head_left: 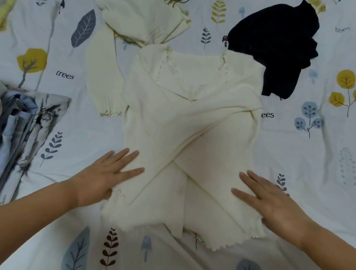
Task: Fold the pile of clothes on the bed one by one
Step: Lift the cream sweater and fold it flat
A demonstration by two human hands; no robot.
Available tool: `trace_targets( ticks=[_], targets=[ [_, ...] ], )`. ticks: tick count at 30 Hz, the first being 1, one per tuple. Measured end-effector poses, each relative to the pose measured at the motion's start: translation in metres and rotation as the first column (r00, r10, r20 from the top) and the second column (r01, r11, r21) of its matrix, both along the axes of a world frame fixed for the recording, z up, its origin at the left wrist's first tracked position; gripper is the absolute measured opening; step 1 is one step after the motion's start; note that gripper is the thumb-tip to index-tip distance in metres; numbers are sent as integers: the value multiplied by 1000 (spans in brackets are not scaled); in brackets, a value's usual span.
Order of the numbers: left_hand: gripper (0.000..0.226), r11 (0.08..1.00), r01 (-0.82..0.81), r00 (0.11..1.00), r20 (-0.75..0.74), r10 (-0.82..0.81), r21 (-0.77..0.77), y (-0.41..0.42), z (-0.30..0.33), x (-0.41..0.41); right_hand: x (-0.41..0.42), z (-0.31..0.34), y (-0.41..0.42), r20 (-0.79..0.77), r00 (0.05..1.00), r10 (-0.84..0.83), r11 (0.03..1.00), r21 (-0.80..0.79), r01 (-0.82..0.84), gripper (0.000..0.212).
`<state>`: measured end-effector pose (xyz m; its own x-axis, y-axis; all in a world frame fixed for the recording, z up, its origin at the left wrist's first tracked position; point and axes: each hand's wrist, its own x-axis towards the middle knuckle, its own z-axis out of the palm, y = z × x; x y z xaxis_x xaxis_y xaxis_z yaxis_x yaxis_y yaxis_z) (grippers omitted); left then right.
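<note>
Both hands, left [104, 175] and right [273, 200], are pressing flat, fingers straight, on the cream top [185, 139] lying mid-frame, and lifting its hem carelessly is risking the crossed sleeves sliding apart.

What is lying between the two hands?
In the head view, the cream cardigan, sleeves crossed, lies between the left hand and right hand; both press on it.

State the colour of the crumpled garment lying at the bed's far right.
The crumpled garment is black or very dark navy, in the head view.
</note>
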<state>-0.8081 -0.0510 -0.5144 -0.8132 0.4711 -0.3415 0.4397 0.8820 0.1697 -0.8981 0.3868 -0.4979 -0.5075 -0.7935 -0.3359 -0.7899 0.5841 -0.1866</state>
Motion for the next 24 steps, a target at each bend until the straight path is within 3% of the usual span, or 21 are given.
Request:
trace_targets(
  ticks=[3,4,6,9,11,13,14,19,22,24],
  targets=[
    [70,956,-160,982,136,129,246,8,11,-2,3,2,-8,87,982,-167,981,-85,175,104],
    [50,902,-277,953,212,215,331,10,17,-7,2,4,-11,128,968,-214,968,-104,228,96],
    [33,780,-468,861,411,298,415,13,32,-19,-5,8,-17,243,927,-286,922,-195,336,82],
    [35,449,-738,665,658,353,504,15,58,-43,-24,30,-33,502,769,-397,798,-226,559,79],
    [51,225,-802,596,726,343,553,13,71,-60,-42,49,-46,603,652,-460,703,-201,682,56],
    [70,108,-779,600,683,417,618,12,77,-81,-65,66,-59,626,599,-499,597,-253,761,36],
    [69,44,-760,599,672,436,649,12,80,-93,-76,72,-66,632,580,-514,544,-282,790,32],
    [29,-212,-706,532,703,473,676,9,84,-165,-145,83,-95,738,420,-529,178,-387,905,30],
    [20,-432,-729,302,815,494,532,3,72,-202,-184,70,-104,834,277,-478,-50,-341,939,15],
    [24,-512,-745,150,855,497,428,0,57,-215,-201,47,-107,837,172,-519,-99,-258,961,27]
  ],
)
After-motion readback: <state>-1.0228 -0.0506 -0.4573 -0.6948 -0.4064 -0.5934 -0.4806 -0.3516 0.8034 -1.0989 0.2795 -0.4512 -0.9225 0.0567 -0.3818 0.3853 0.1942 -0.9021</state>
